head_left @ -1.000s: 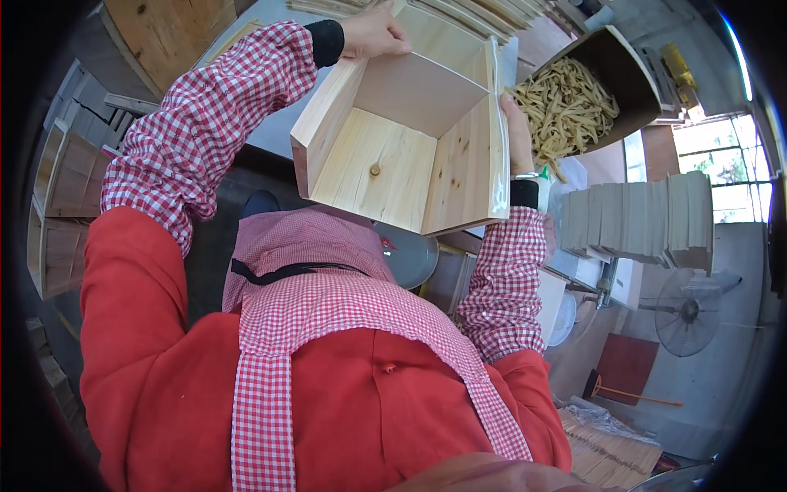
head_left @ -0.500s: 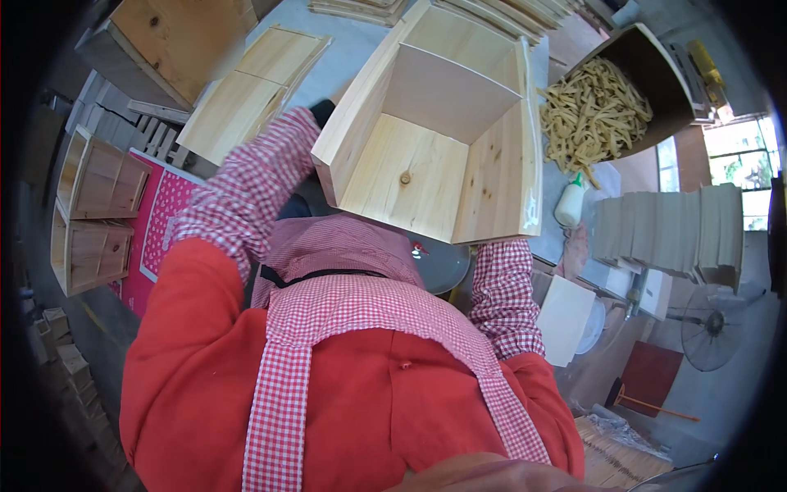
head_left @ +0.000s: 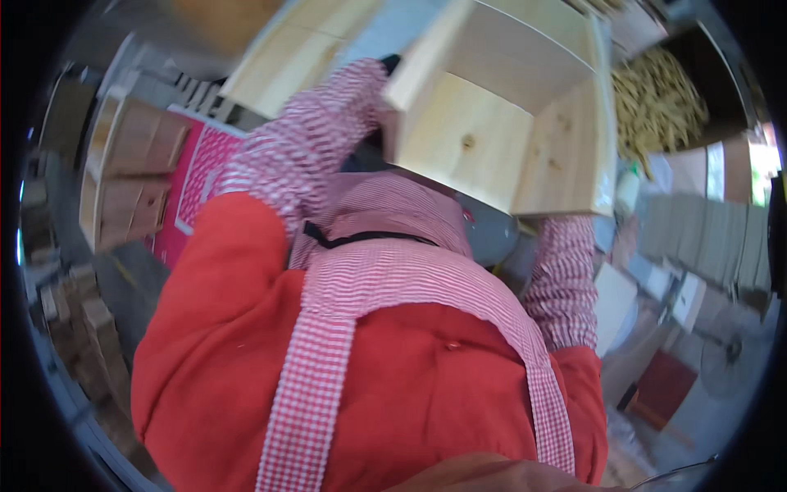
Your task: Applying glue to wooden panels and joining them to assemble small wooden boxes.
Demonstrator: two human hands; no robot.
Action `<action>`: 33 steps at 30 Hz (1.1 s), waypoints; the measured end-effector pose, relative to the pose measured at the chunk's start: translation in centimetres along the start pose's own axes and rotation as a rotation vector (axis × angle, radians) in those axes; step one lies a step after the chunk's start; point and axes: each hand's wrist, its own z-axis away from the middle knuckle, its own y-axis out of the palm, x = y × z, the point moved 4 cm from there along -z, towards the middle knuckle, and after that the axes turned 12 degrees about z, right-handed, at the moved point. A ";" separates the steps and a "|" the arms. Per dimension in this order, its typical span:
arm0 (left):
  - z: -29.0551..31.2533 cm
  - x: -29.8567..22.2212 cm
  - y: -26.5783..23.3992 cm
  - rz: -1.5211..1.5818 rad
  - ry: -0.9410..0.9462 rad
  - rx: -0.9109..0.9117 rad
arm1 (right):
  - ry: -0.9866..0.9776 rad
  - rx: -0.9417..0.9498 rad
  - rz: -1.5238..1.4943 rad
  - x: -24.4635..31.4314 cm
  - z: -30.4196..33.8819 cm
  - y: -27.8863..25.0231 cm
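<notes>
I see an open-topped pale wooden box (head_left: 508, 123) held up high in the view, its hollow turned toward the camera, a small dark knot on its inner floor. My left forearm, in a red-and-white checked sleeve (head_left: 316, 156), rises to the box's left wall. The left hand (head_left: 387, 123) meets that wall at its lower corner, but it is mostly hidden and blurred, so I cannot tell how its fingers grip. My right sleeve (head_left: 566, 279) climbs to the box's underside; the right hand is hidden behind the box, so its grip cannot be told either. Below the box are a red garment and checked apron straps (head_left: 328, 344). To the right of the box lies a dark bin of pale wood pieces (head_left: 656, 98). Left of the box, flat wooden panels (head_left: 287, 49) lie above a pink mat (head_left: 197, 189) and a small wooden shelf unit (head_left: 123, 180).
</notes>
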 end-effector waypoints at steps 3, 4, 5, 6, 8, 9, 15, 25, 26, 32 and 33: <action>-0.9 -2.2 4.4 -0.114 0.050 -0.075 | -0.114 0.010 0.078 -1.3 9.7 -4.8; 2.1 -9.0 2.2 -0.006 0.018 -0.310 | -0.137 -0.019 0.091 -1.8 11.5 -5.7; 7.0 -16.5 -0.1 0.111 -0.006 -0.578 | -0.184 -0.023 0.107 -1.8 11.1 -6.6; 11.1 -17.0 -3.3 0.119 0.071 -0.757 | -0.224 -0.034 0.124 -2.2 11.3 -8.2; 20.3 -20.1 -8.9 -0.200 -0.014 -1.095 | -0.301 -0.061 0.165 -2.6 12.9 -12.3; 22.6 -17.7 -11.4 -0.075 -0.153 -1.244 | -0.322 -0.102 0.196 -2.4 13.2 -12.7; 21.9 -10.7 -14.7 1.584 -0.319 -0.954 | -0.208 -0.291 -0.066 3.0 16.8 -14.0; 18.6 -29.6 -9.9 0.242 0.238 -0.696 | -0.771 -0.217 0.244 18.5 27.2 -12.0; 18.4 -32.8 -8.6 0.013 0.396 -0.635 | -1.044 -0.177 0.376 20.4 29.2 -11.1; 14.5 -43.3 0.8 -0.879 0.971 -0.333 | -1.567 -0.047 0.837 28.3 33.8 -6.8; 13.8 -43.4 2.3 -0.893 0.981 -0.301 | -1.524 -0.065 1.068 28.9 33.0 -5.8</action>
